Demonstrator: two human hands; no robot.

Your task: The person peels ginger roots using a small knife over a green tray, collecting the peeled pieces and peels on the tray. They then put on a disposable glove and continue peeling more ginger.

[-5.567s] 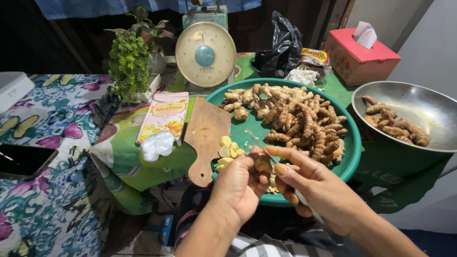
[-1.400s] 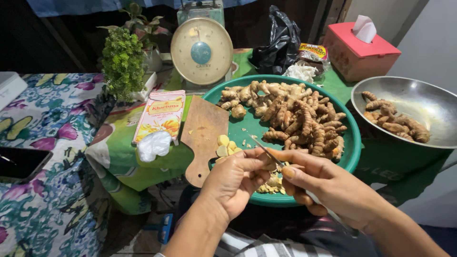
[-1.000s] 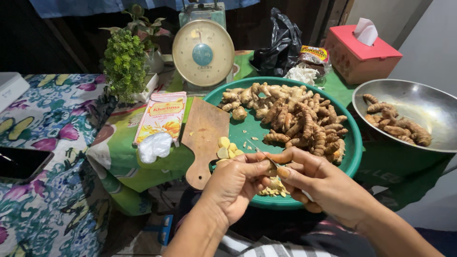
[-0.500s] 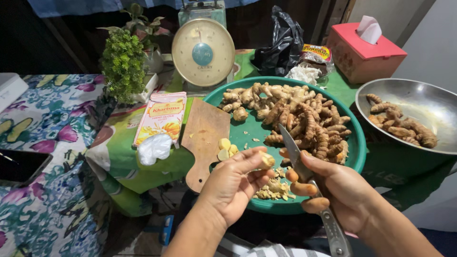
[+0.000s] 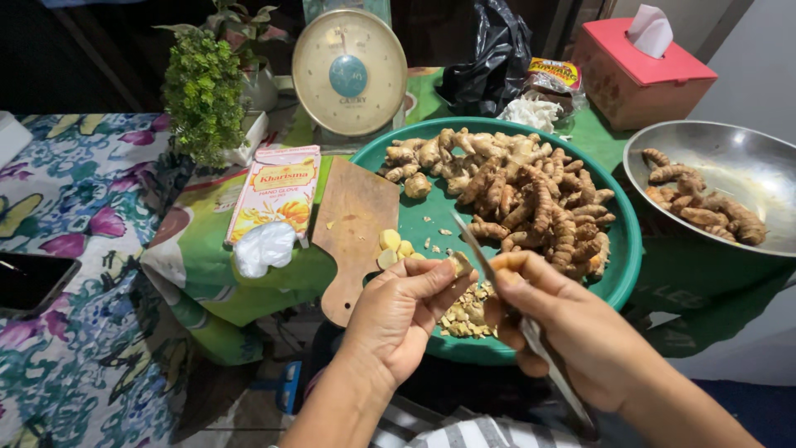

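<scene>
Root piece (image 5: 461, 264): I'm pinching it in my left hand (image 5: 404, 315), just beside the knife (image 5: 507, 299).
Right hand (image 5: 572, 328): I'm gripping the knife.
Room: I'm working over the green tray's (image 5: 623, 249) near rim.

We cannot see the handle end of the knife (image 5: 531, 332); it sinks into our right hand (image 5: 572, 332) and the blurred tip runs out near the bottom edge; the small root piece (image 5: 458, 264) is mostly covered by our left hand (image 5: 402, 311); the metal bowl (image 5: 730, 166) is cut off at the right edge; the phone (image 5: 29, 280) at the left; the black bag (image 5: 489, 58) hides perhaps more packets behind it.
</scene>
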